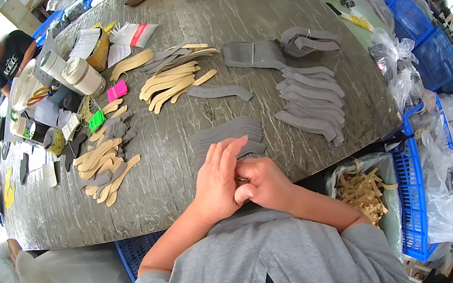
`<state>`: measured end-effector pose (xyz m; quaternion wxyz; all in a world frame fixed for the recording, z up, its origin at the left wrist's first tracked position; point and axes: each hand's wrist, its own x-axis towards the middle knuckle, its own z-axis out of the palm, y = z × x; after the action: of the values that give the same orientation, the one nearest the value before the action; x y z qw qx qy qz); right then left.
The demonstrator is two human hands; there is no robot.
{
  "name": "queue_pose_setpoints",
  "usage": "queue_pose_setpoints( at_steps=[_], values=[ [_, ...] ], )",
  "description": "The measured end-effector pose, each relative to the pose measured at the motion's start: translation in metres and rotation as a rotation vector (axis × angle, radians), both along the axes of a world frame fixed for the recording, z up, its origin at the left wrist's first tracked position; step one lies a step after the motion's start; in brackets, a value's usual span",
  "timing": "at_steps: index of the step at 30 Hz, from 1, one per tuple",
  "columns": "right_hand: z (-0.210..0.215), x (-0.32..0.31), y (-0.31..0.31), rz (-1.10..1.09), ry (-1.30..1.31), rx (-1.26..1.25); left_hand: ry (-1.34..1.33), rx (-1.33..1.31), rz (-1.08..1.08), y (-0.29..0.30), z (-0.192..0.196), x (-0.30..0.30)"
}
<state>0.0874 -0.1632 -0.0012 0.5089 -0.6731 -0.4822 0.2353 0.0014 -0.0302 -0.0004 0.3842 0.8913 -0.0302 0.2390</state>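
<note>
Head view: both hands meet at the near edge of the desk [183, 173], left hand [217, 184] with fingers extended over the curled right hand [265, 184]; whether they pinch anything cannot be told. A grey cut-piece stack [226, 137] lies just beyond them, touching the left fingertips.

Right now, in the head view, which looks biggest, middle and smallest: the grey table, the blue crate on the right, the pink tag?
1. grey table, by far the largest.
2. blue crate, though it sits nearer the camera.
3. pink tag, tiny beside both.
</note>
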Motion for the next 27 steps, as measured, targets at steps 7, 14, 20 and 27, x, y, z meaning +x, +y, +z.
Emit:
queue_pose_setpoints(
  at_steps=[7, 14, 20, 27],
  values=[
    [-0.011, -0.001, 0.001, 0.028, 0.194, 0.067, 0.063, -0.149, -0.027, -0.004, -0.003, -0.002],
    [-0.012, 0.0, 0.002, 0.015, 0.583, -0.053, 0.04, -0.529, -0.083, -0.007, -0.012, -0.002],
    [-0.02, 0.01, 0.003, 0.019, 1.206, 0.085, 0.172, -1.099, 0.01, 0.005, -0.016, -0.005],
    [-0.017, 0.013, -0.002, 0.008, 1.07, 0.111, -0.128, 0.041, -0.072, 0.025, 0.015, 0.0]
  ],
)
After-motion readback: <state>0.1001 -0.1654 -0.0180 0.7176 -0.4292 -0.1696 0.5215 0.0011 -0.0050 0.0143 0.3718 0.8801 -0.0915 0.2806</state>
